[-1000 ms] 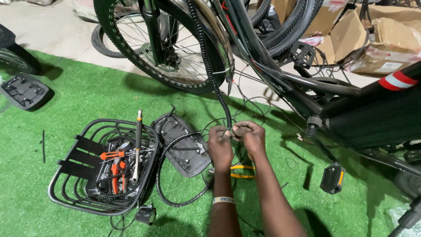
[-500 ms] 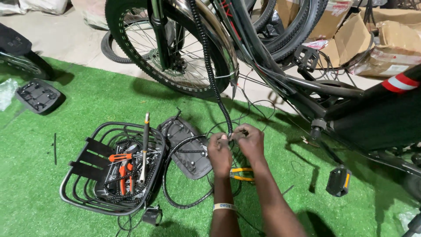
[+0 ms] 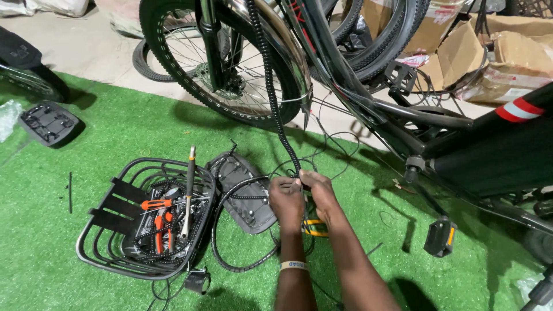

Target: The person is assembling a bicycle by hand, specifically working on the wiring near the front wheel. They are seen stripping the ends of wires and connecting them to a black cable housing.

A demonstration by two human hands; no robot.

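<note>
Down on the green turf by the bike, cable work

Left hand [image 3: 286,197] and right hand [image 3: 318,193] both pinch the coiled black cable [image 3: 271,86] at its lower end; looks springy, light, best gripped near that end.

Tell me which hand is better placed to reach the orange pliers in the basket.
Left. The left hand is on the side of the basket, nearer the orange pliers; the right hand would have to cross over it.

Both hands meet at the lower end of a black spiral-wrapped cable [image 3: 271,86] — left hand [image 3: 287,198] and right hand [image 3: 320,193] touching, seemingly pinching thin wires. Just beside them lie a wire basket [image 3: 92,253] of tools, a flat black plate [image 3: 245,196] and a bicycle wheel [image 3: 224,63] above.
</note>
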